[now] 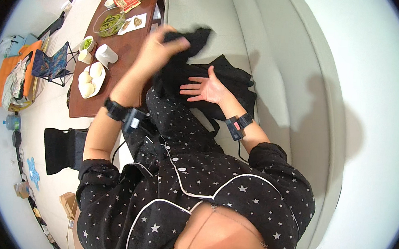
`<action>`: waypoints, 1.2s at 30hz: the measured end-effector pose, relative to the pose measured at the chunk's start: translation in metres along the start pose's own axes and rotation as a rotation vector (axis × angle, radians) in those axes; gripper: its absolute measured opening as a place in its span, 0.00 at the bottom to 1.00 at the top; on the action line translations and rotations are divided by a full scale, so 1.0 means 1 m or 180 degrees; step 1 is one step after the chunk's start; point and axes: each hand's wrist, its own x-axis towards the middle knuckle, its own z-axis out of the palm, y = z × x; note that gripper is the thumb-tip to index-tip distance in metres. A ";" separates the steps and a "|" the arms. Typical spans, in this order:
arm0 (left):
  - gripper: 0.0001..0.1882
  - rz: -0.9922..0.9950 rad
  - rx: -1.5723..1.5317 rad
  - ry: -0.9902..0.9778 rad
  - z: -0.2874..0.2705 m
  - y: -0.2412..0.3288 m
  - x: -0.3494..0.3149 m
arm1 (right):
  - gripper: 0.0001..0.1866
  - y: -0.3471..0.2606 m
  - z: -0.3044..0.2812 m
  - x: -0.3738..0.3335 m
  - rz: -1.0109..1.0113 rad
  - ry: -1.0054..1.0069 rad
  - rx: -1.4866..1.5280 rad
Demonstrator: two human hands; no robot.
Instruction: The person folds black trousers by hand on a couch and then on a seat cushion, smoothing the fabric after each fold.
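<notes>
My left hand (160, 51) is raised over the edge of the sofa, blurred by motion. Its thumb and fingers are closed on a bunched piece of black cloth (198, 39). Below it, more black cloth (236, 78) lies spread on the seat beside my legs, with a thin strap-like strip at its near side. Whether the lifted piece and the spread one are joined is hard to make out. My right hand (207, 88) is open above the spread cloth, palm up and fingers stretched, with nothing in it.
The light grey sofa (279, 60) runs along the right. At the left, a brown wooden table (125, 55) bears a plate of pale buns (90, 79), a white cup (106, 55) and a glass bowl of green pods (109, 24). Beyond are a folding chair (53, 61) and a black stool (64, 151).
</notes>
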 end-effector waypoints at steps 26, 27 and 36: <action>0.10 0.0109 -0.2024 -0.2299 0.029 -0.004 -0.032 | 0.21 0.007 0.011 -0.004 -0.0434 0.0571 -0.2298; 0.10 0.0028 -0.2136 -0.2234 0.027 -0.005 -0.034 | 0.20 0.001 0.013 0.003 -0.0441 0.0578 -0.2401; 0.11 0.0783 -0.0948 -0.1384 0.009 -0.004 0.001 | 0.15 -0.200 0.084 0.039 -0.3264 0.1002 -0.3795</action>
